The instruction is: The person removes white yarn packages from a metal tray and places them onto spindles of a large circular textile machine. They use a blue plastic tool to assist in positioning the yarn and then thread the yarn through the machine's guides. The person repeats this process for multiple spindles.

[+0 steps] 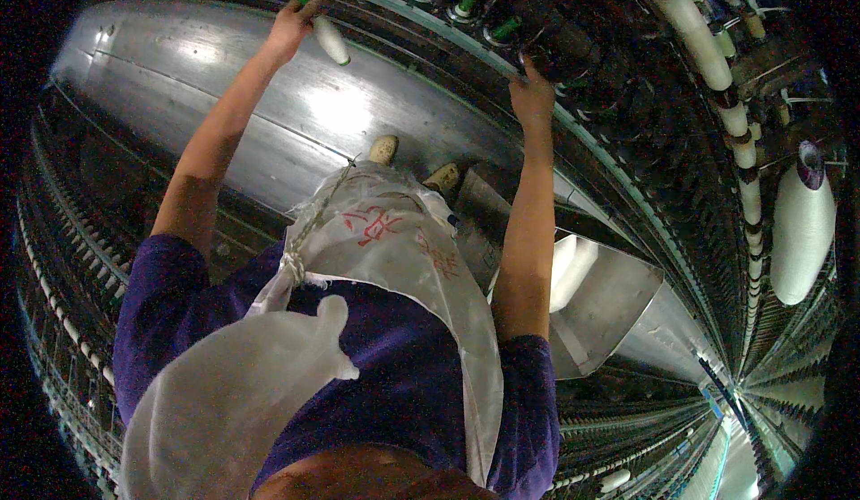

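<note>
Along the spinning frame's spindle row: left hand (288,30) has fingers closed around a full white yarn bobbin (331,39), held clear just below the green-tipped spindles (466,3). Right hand (532,97) reaches into the dark spindle bank; grip unclear, probably just touching. Doffing step, by my read; next calls for stowing the bobbin. Metal bin (618,303) with a white cone sits right, white apron (394,240) hangs between.

1. Spinning frame rail (502,70): runs along the top, curving down the right side.
2. Green-tipped spindles (466,3) stand in a row on it.
3. White bobbins (708,47) line its right stretch.
</note>
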Demonstrator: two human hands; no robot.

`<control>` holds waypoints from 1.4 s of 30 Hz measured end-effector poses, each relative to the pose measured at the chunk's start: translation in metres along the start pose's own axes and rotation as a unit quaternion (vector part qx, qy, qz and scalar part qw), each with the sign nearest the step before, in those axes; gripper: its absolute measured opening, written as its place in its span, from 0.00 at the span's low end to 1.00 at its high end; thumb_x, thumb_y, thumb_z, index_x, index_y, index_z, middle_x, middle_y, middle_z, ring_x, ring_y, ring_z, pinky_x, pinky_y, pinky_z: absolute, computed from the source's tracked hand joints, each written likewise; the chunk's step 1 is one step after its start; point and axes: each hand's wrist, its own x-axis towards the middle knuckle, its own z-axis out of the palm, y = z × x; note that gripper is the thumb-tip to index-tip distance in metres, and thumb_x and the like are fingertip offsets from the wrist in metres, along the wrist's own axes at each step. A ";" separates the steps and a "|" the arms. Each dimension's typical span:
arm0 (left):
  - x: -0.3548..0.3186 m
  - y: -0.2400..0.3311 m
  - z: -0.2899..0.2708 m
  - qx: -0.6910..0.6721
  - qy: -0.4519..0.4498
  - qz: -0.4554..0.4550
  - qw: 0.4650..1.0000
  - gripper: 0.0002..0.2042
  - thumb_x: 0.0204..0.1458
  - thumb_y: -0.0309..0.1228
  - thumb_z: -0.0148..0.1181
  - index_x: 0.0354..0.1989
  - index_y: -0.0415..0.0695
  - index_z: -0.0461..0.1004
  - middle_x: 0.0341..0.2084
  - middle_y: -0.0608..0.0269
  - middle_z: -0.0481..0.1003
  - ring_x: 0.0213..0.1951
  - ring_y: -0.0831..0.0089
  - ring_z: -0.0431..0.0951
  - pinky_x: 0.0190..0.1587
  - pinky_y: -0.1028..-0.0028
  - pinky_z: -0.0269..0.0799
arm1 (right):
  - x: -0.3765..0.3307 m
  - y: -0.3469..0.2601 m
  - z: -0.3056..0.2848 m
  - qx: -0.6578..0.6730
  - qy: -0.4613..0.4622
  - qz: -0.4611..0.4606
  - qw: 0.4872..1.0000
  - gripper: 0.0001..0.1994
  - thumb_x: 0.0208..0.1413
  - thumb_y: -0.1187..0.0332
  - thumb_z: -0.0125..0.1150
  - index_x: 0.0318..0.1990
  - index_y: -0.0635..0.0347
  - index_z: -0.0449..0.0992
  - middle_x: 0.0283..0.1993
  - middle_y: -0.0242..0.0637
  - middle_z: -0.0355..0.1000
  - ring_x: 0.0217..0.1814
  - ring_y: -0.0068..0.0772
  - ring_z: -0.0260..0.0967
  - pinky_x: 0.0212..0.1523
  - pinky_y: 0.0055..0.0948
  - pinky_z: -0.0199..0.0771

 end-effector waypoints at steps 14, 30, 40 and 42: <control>-0.016 0.078 0.027 0.259 -0.088 0.068 0.960 0.21 0.54 0.35 0.60 0.56 0.46 0.66 0.46 0.65 0.72 0.48 0.73 0.71 0.50 0.73 0.67 | -0.039 -0.010 -0.006 -0.243 0.167 -0.005 0.956 0.11 0.52 0.61 0.61 0.35 0.59 0.78 0.17 0.36 0.71 0.17 0.35 0.69 0.17 0.34 0.66; -0.078 0.229 0.287 0.103 -0.294 0.186 0.932 0.17 0.62 0.30 0.47 0.58 0.46 0.59 0.33 0.58 0.74 0.27 0.73 0.72 0.27 0.71 0.70 | -0.059 -0.104 -0.150 0.616 0.033 0.153 0.772 0.08 0.53 0.67 0.63 0.33 0.64 0.77 0.15 0.25 0.58 0.15 0.16 0.50 0.16 0.20 0.48; -0.053 0.062 0.342 0.265 -0.015 0.234 0.935 0.23 0.59 0.40 0.49 0.56 0.36 0.62 0.46 0.37 0.71 0.45 0.43 0.73 0.47 0.57 0.71 | -0.048 -0.163 -0.240 0.573 0.057 -0.001 0.817 0.11 0.55 0.71 0.59 0.41 0.72 0.74 0.14 0.23 0.52 0.16 0.14 0.43 0.19 0.20 0.42; -0.058 0.068 0.336 0.276 -0.071 0.105 0.953 0.23 0.59 0.41 0.49 0.56 0.37 0.62 0.45 0.38 0.72 0.44 0.42 0.74 0.47 0.57 0.72 | -0.046 -0.168 -0.240 0.580 0.046 -0.031 0.812 0.12 0.55 0.70 0.59 0.41 0.73 0.74 0.15 0.23 0.52 0.16 0.14 0.43 0.19 0.20 0.42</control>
